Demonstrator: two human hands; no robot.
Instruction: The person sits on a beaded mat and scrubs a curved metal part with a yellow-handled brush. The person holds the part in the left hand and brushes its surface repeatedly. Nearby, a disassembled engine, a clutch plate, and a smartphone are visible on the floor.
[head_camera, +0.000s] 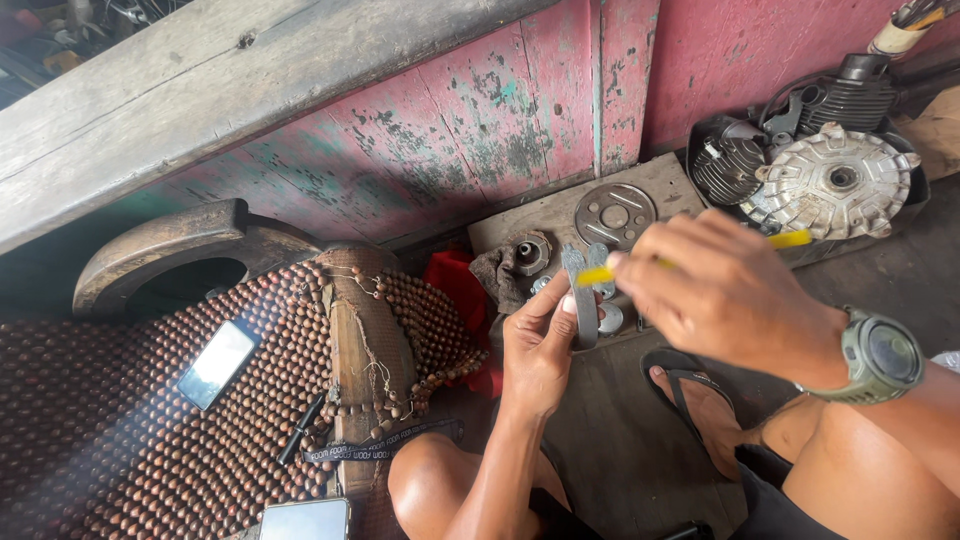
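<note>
**Metal strip pinched left, yellow tool gripped right**

At far left a phone (217, 363) lies on the wooden beaded seat mat (120, 440). Your left hand (537, 350) pinches a flat grey metal strip (580, 300) upright, its fingers (548, 296) closed on its lower half. Just right, your right hand (725, 295) is curled tight around a thin yellow tool (596, 274), whose tip touches the strip's top. A finned engine cylinder (850, 100) sits beyond.

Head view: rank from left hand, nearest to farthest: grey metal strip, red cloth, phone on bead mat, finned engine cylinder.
1. Grey metal strip: held in the left hand.
2. Red cloth: just left of it, on the floor.
3. Phone: far left, on the bead mat.
4. Finned engine cylinder: top right, in the tray.
</note>
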